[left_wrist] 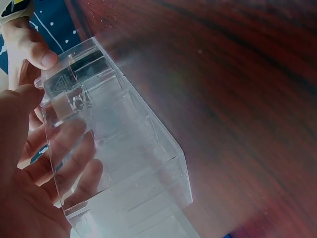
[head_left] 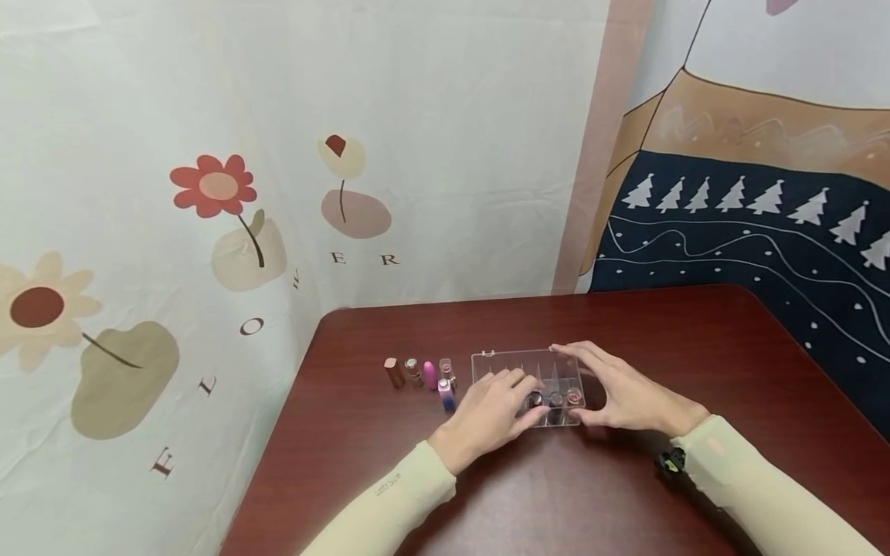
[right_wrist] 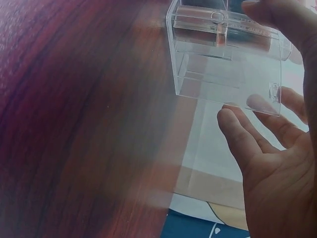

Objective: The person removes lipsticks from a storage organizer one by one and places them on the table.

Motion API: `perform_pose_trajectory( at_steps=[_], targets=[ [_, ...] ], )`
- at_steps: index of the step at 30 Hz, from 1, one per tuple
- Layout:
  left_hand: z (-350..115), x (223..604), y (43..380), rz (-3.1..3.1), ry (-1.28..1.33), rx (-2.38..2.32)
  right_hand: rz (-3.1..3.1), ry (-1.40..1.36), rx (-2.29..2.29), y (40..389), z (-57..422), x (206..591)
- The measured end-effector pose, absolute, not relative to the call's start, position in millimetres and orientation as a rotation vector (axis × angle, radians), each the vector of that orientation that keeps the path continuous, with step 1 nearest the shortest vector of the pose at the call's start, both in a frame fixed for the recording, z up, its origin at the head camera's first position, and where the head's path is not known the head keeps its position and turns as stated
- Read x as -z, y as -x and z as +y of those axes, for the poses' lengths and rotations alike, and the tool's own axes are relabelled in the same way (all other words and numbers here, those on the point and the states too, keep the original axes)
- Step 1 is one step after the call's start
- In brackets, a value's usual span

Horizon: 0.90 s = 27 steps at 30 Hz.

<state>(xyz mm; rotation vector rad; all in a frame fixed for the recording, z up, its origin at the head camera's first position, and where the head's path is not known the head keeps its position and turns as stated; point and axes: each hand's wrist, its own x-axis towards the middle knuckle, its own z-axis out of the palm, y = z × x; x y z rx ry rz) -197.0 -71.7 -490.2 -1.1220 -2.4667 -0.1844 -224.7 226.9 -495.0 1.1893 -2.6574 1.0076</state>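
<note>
A clear plastic organizer case with compartments lies on the table between both hands. Several lipstick tubes stand in its near right compartments, one with a reddish top. My left hand reaches over the case's left part, its thumb and index finger beside a dark-rimmed tube. Through the clear wall, the left hand's extended fingers show in the left wrist view. My right hand grips the case's right end, thumb at the near corner and fingers at the far one.
Left of the case stand a brown lipstick, a tube with a silvery top, a magenta one, a clear-topped one and a purple-blue one. The reddish-brown table meets a printed cloth behind.
</note>
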Motion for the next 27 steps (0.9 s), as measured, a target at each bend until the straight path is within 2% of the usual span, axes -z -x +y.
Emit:
perform_pose_trajectory(
  at_steps=[19,27],
  targets=[
    [-72.3,484.3,197.7,-2.432,1.167,0.204,-2.625,-1.197,-0.981,225.4,226.5,496.1],
    [-74.4,477.4,197.5,-2.404,1.170,0.285,-2.506,-1.287,-1.075,230.7,229.9,502.9]
  ],
)
